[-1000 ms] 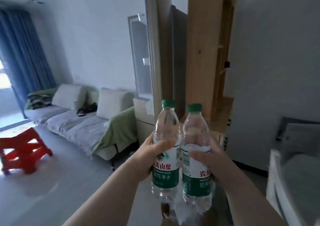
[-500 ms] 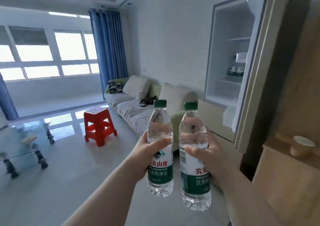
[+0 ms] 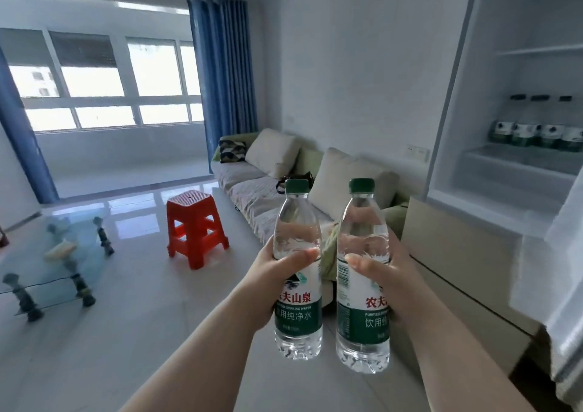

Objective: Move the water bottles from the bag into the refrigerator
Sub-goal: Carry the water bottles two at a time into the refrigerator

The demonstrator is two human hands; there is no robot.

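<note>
I hold two clear water bottles with green caps and green-white labels upright in front of me. My left hand (image 3: 271, 280) grips the left bottle (image 3: 298, 273) around its middle. My right hand (image 3: 389, 280) grips the right bottle (image 3: 362, 282) the same way. The open refrigerator (image 3: 492, 172) stands at the right, white inside. Several similar bottles (image 3: 536, 127) stand in a row on one of its shelves, above and to the right of my hands. The bag is out of view.
A light sofa with cushions (image 3: 271, 184) runs along the wall behind the bottles. A red plastic stool (image 3: 195, 225) stands on the glossy floor. A glass coffee table (image 3: 53, 254) is at the left. Blue curtains (image 3: 224, 74) frame the windows.
My view has swung left and nearer to the refrigerator, so its shelves and stored bottles now fill the right side. Both hands keep the same grip on the bottles.
</note>
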